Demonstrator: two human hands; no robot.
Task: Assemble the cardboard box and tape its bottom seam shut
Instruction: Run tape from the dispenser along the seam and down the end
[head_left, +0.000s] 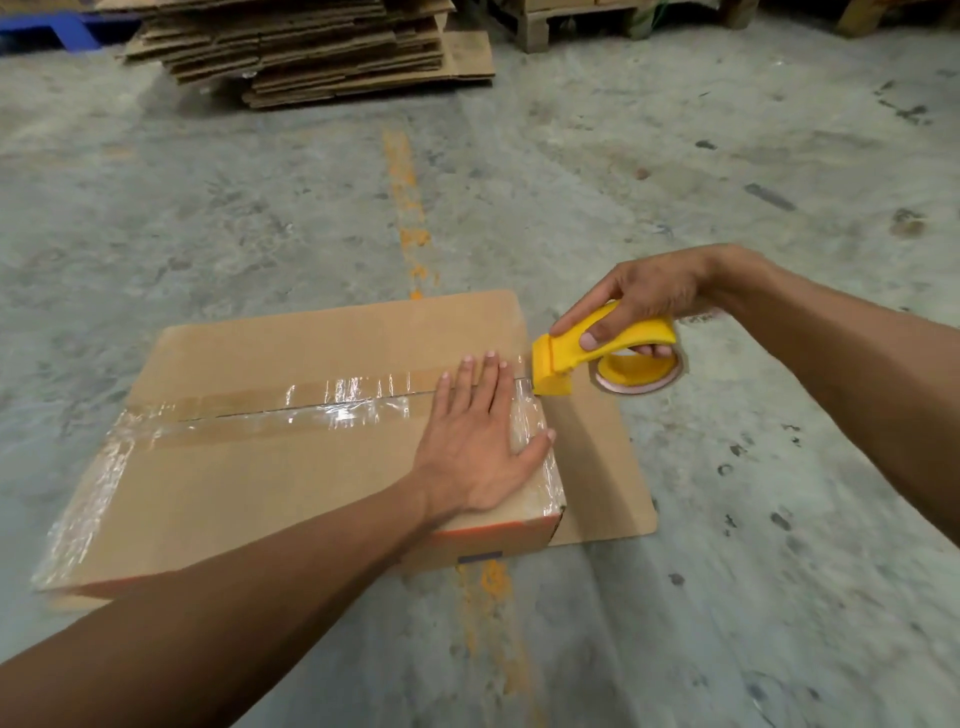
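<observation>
Concrete floor (675, 182) with a worn orange line (408, 208) running toward the camera; stack of flat cardboard (311, 47) far back, well apart from the work, and a pallet (571, 21) at the top edge. Box (249, 467) sits on the floor centre-left, bottom face up, flaps closed; one open flap (597, 467) lies flat on the floor at its right side. Clear tape (291, 410) runs along the centre seam from the left edge to the right edge, and more tape shows along the left edge and the right edge. Left hand (478, 441) lies flat on the box top at the right end, fingers straight and spread, pressing the tape down, thumb at the box edge, holding nothing. Right hand (639, 306) has its fingers curled round the yellow dispenser (587, 353), whose front end is touching or just off the right edge of the box where the seam ends; the roll hangs just beyond the box over the flap. Step, as I judge it: end of the seam pass, taping nearly done. Next move likely calls for carrying the tape over the edge, tilting the cutter to sever it, left hand keeping pressure so the strip does not lift, then rubbing the tail flat. Whether the tape is already cut cannot be told.
</observation>
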